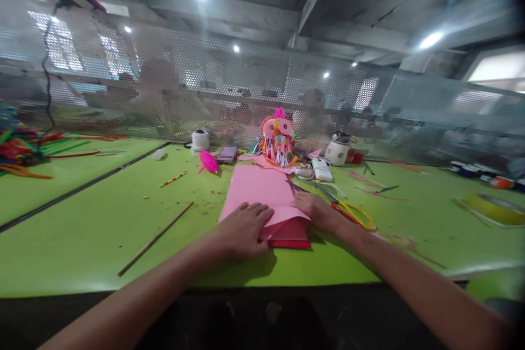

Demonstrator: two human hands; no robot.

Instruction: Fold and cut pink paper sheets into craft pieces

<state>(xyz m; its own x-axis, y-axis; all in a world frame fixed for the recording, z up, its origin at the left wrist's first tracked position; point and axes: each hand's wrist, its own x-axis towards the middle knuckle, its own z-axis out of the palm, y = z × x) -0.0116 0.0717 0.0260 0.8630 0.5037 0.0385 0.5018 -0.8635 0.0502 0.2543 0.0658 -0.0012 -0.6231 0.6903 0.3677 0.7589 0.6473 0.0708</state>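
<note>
A pink paper sheet [257,188] lies on the green table [94,229], its near end folded over a red sheet [292,235]. My left hand [243,228] presses flat on the near left corner of the fold, fingers spread. My right hand [315,211] rests on the right edge of the pink sheet, fingers down on the paper. Neither hand grips anything. Scissors with red and yellow handles [351,213] lie just right of my right hand.
A thin wooden stick [158,238] lies to the left. At the back stand a pink paper ornament [278,139], a white tape roll [200,140], a white pot [337,149] and a stapler-like tool [322,168]. Coloured strips [24,150] pile far left. Mesh fence behind.
</note>
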